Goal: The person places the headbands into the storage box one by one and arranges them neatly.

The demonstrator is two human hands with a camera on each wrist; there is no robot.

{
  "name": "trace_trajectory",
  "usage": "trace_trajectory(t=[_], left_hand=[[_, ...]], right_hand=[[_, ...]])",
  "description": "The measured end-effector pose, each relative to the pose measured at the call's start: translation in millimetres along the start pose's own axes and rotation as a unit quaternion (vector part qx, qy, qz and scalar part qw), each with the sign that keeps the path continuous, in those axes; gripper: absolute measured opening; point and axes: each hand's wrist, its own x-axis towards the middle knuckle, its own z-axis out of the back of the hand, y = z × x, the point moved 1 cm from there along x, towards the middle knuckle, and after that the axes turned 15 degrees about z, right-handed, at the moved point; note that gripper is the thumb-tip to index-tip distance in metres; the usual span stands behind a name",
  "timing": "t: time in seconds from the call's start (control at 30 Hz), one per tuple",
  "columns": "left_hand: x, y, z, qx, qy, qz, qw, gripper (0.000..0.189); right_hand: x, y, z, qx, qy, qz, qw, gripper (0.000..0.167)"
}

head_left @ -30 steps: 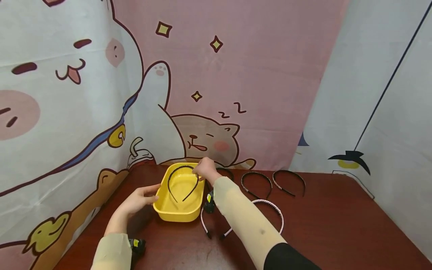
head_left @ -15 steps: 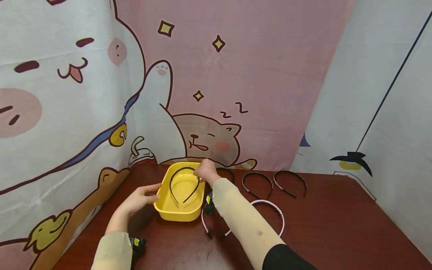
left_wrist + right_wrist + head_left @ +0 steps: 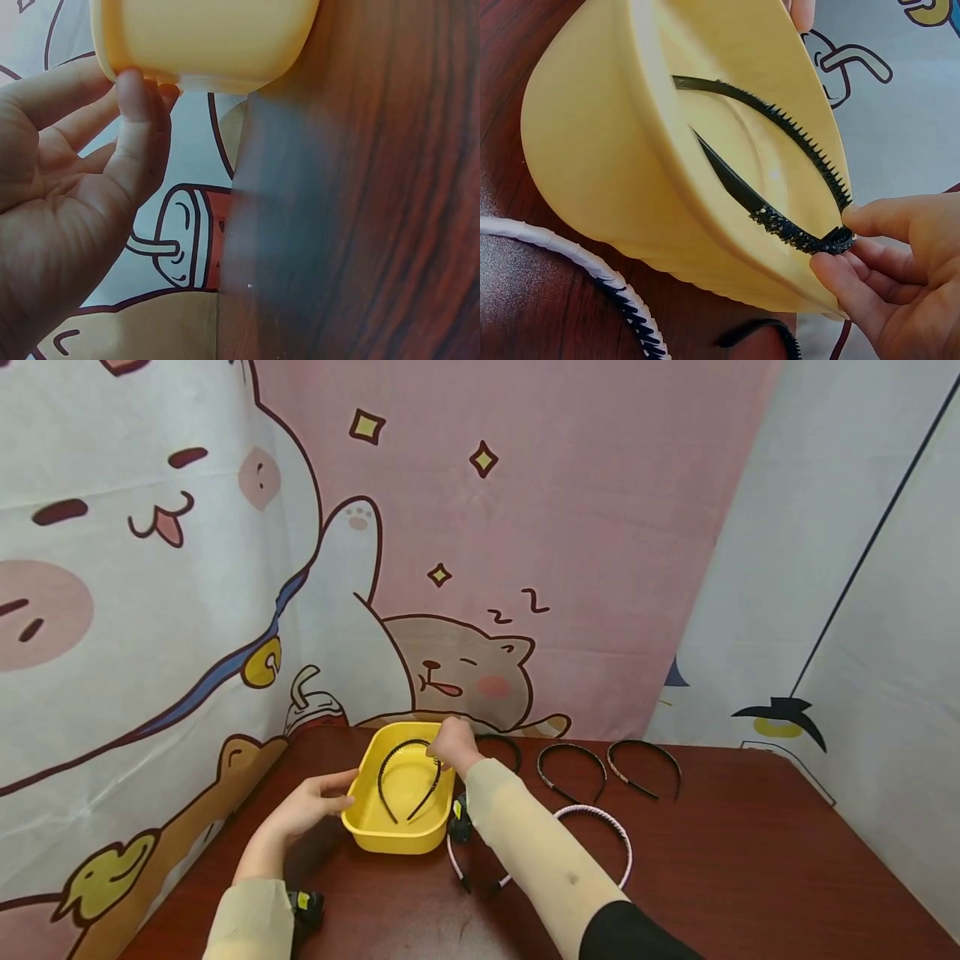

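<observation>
A black toothed headband (image 3: 802, 139) with a glittery beaded stretch is pinched between thumb and fingers of my right hand (image 3: 454, 744). It is over the inside of a yellow plastic basin (image 3: 401, 842), its two ends pointing toward me; whether they touch the floor I cannot tell. My left hand (image 3: 306, 806) grips the basin's left rim, and in the left wrist view its thumb (image 3: 133, 97) lies against the basin's corner. A pink-and-black wrapped headband (image 3: 618, 835) lies right of the basin, partly hidden under my right forearm.
Dark headbands lie along the table's back: one (image 3: 513, 750) partly behind my right hand, another (image 3: 572, 745) in the middle, a third (image 3: 645, 743) farther right. A cartoon-printed cloth (image 3: 585, 568) hangs behind the brown wooden table (image 3: 750, 860).
My right hand has lowered the black headband slightly and drawn it a little toward me in the basin. The left hand stays on the rim.
</observation>
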Motion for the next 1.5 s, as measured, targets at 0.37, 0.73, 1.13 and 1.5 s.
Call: trace_trajectory(t=[0.37, 0.73, 1.13, 1.5], left_hand=[[1.0, -1.1, -1.8, -0.003, 0.000, -0.006, 1.0000, 0.056], [-0.8, -2.3, -2.7, 0.003, -0.010, 0.003, 0.9999, 0.055], [-4.3, -0.5, 2.8, 0.019, -0.007, 0.005, 0.9998, 0.057], [-2.6, -4.3, 1.7, 0.018, 0.003, 0.007, 0.9998, 0.057]], right_hand=[[1.9, -6, 3, 0.027, 0.001, 0.002, 0.9996, 0.015], [-12.0, -5, 31, 0.076, 0.006, 0.042, 0.9962, 0.009], [-41.3, -29, 88, 0.063, -0.001, 0.065, 0.9959, 0.023], [-80.8, -77, 144, 0.081, -0.017, 0.066, 0.9944, 0.024]])
